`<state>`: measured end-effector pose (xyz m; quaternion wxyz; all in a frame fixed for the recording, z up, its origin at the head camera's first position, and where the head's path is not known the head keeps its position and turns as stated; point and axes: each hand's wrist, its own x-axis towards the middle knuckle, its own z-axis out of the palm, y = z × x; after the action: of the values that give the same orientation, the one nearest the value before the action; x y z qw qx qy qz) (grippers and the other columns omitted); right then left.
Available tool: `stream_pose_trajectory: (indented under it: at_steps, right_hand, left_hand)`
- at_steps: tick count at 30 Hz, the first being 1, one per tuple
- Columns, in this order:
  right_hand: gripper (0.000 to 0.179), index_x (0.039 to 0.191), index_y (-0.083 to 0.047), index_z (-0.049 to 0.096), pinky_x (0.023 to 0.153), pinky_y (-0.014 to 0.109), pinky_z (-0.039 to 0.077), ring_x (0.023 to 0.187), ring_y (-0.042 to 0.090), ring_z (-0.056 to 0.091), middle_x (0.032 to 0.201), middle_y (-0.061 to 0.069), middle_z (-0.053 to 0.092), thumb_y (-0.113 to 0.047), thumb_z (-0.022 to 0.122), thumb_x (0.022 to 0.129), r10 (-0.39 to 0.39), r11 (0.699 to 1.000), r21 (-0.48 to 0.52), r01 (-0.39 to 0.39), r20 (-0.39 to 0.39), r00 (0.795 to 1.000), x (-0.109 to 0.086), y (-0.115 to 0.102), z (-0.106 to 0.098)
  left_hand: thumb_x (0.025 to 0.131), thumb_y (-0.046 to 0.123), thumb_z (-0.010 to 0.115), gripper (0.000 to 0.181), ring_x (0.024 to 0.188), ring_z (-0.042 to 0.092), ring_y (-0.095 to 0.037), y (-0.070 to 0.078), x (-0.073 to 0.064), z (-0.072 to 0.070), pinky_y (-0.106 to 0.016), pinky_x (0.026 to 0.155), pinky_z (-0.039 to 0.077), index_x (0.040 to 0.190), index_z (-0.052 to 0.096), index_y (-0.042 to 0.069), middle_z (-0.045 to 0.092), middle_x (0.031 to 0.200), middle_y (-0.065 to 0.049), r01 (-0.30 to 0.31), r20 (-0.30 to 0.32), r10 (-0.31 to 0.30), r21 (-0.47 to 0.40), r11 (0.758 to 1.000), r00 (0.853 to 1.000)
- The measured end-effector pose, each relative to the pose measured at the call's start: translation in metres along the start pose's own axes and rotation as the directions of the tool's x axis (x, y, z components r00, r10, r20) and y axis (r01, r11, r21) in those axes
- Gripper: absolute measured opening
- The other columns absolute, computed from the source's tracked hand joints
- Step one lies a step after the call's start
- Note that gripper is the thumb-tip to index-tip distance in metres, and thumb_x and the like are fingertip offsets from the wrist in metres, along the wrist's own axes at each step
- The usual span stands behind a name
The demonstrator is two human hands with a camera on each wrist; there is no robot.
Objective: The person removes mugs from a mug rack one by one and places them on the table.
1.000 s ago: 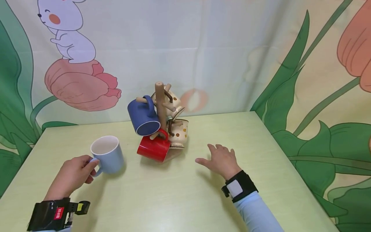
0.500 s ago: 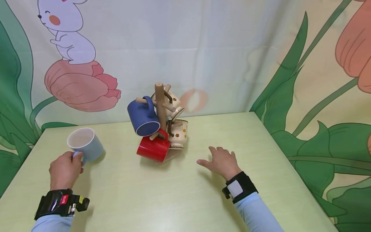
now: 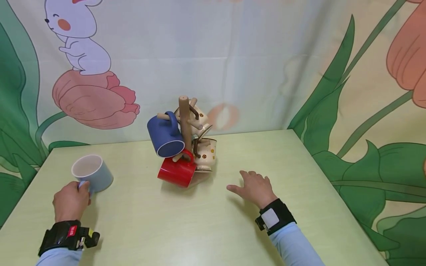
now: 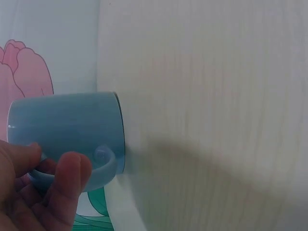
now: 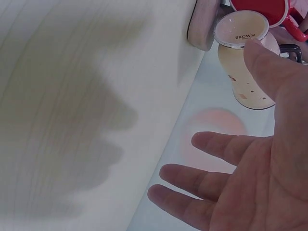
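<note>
A light blue mug (image 3: 100, 177) with a white inside stands upright at the left of the table. My left hand (image 3: 70, 201) grips it by the handle; in the left wrist view the thumb and fingers (image 4: 70, 178) curl round the handle (image 4: 103, 173). To the right of the mug tree, my right hand (image 3: 255, 189) hovers over the table, fingers spread and holding nothing. On the wooden mug tree (image 3: 183, 107) hang a blue mug (image 3: 163, 136), a red mug (image 3: 176, 171) and two cream patterned cups, the lower cream cup (image 3: 207, 153) facing the right hand.
The pale table (image 3: 159, 229) runs back to a printed cloth backdrop (image 3: 259, 74) with a rabbit and flowers. The mug tree's round base (image 5: 201, 26) shows in the right wrist view. Bare tabletop lies between the two hands.
My left hand has carried the light blue mug leftward from beside the mug tree, then a little back toward me. The right hand has stayed nearly still.
</note>
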<state>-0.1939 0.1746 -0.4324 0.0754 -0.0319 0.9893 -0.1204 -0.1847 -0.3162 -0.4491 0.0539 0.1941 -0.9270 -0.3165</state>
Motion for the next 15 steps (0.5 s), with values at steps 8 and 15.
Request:
stream_pose_trajectory:
  at_steps: [8,15]
  right_hand:
    - [0.079,0.141,-0.005,0.053,0.098,0.061,0.04,0.119,0.042,0.056,0.132,0.022,0.058,-0.065,0.059,0.089,-0.007,1.0,0.006,0.007,0.004,1.0,0.0004,-0.0009,0.003]
    - [0.078,0.141,-0.004,0.053,0.098,0.06,0.041,0.12,0.041,0.056,0.133,0.022,0.057,-0.063,0.059,0.09,-0.023,1.0,0.004,0.023,-0.002,1.0,0.0007,-0.0011,0.0034]
  left_hand:
    - [0.106,0.025,0.039,0.044,0.081,0.057,-0.043,0.0002,0.0048,-0.002,-0.043,0.064,0.037,0.111,0.052,-0.017,0.063,0.085,-0.029,-0.032,-0.001,0.032,0.04,0.999,0.999]
    - [0.104,0.032,0.042,0.055,0.102,0.049,-0.054,0.0071,0.0001,-0.0041,-0.059,0.082,0.038,0.124,0.048,-0.019,0.054,0.113,-0.04,0.037,-0.045,-0.036,0.03,0.999,0.998]
